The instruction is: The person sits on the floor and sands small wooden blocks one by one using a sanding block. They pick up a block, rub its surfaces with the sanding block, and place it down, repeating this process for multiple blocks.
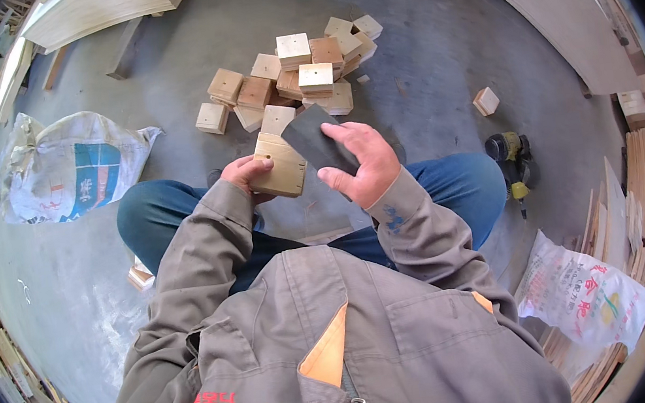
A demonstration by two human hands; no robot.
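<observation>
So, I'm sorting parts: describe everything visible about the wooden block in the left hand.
The wooden block is pale and squared, with a small dark hole in its upper face and dark marks along its right edge. The left hand holds it tilted, by its left side. Whether the dark sheet touches it is unclear.

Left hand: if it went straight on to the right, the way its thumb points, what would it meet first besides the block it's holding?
Probably the dark sheet held in the right hand, just right of the wooden block. Depth is unclear, so it might pass above or below.
</observation>
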